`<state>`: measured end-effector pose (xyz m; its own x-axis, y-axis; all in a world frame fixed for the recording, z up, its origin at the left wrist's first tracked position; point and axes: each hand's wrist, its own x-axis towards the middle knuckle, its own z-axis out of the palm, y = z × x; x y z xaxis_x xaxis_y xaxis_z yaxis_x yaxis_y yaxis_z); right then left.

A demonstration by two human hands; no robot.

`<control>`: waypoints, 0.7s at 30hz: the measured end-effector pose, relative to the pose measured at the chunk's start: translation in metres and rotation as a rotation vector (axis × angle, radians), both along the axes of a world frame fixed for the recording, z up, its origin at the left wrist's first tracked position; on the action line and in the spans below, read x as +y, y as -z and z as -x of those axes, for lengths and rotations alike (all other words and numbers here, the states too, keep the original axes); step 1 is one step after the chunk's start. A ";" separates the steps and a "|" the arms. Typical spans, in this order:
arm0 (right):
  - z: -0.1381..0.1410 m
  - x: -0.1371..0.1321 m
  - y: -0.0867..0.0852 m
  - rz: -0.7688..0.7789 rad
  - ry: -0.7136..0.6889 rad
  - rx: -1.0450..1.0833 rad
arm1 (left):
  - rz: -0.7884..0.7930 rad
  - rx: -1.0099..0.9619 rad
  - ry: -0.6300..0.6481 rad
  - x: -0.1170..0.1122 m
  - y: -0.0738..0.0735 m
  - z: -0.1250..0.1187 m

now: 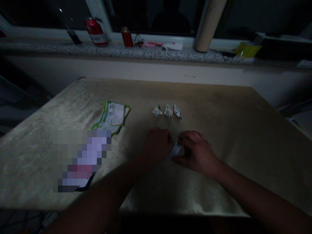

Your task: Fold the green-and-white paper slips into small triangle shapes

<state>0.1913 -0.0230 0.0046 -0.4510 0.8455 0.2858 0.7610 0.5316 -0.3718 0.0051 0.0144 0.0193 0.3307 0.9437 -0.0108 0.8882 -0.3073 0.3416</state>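
My left hand point(158, 144) and my right hand point(196, 151) rest close together on the beige table point(219, 130), both with fingers curled round a small folded piece of paper point(175, 151) that shows between them. Just beyond the hands lie three small folded paper shapes point(167, 111) in a row, printed in green and white. Left of them sits a thin stack of green and white printed slips point(112, 116).
A blurred-out flat object point(81, 161) lies at the table's front left. On the stone windowsill behind stand a red can point(96, 32), a small red container point(127, 37), a pale cardboard tube point(209, 26) and a yellow item point(247, 49). The room is dark.
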 end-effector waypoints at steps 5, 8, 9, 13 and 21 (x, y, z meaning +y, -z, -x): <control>0.000 -0.002 -0.004 0.019 -0.004 -0.009 | -0.004 -0.009 0.012 0.000 0.002 0.001; -0.002 0.000 -0.004 0.012 -0.023 0.000 | -0.005 -0.008 0.013 0.000 0.003 0.001; -0.002 0.001 -0.003 0.005 -0.023 0.003 | -0.006 -0.007 0.013 0.000 0.003 0.001; -0.005 0.005 0.002 -0.009 -0.032 0.014 | -0.012 0.005 0.015 0.000 0.003 0.001; -0.004 0.004 0.005 0.002 -0.020 0.022 | -0.005 -0.010 0.019 0.000 0.003 0.000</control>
<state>0.1956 -0.0190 0.0001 -0.4616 0.8370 0.2937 0.7420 0.5458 -0.3894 0.0048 0.0146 0.0166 0.3488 0.9372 -0.0028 0.8788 -0.3261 0.3483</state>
